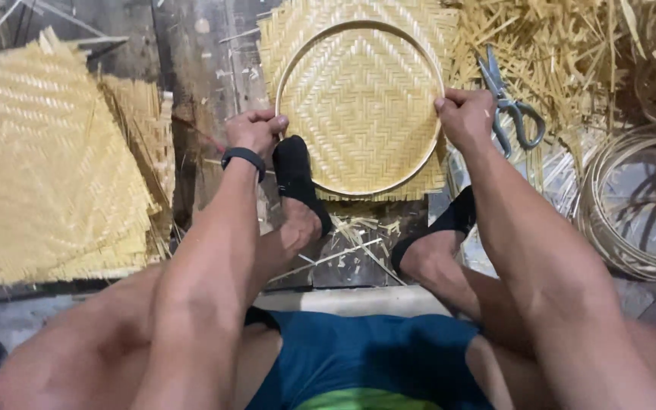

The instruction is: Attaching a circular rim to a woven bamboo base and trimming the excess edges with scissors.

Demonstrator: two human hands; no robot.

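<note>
I have my left hand (256,130) and right hand (465,118) each clenched on opposite sides of the bamboo hoop (309,53), which lies on the woven mat (362,99) on the floor. Just right of it lie scissors (509,106); a bare floor strip (191,76) separates the stacked mats (47,167) at left.

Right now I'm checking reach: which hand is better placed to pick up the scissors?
Right. The right hand grips the hoop rim just beside the scissors; the left hand holds the opposite rim, across the woven mat.
</note>
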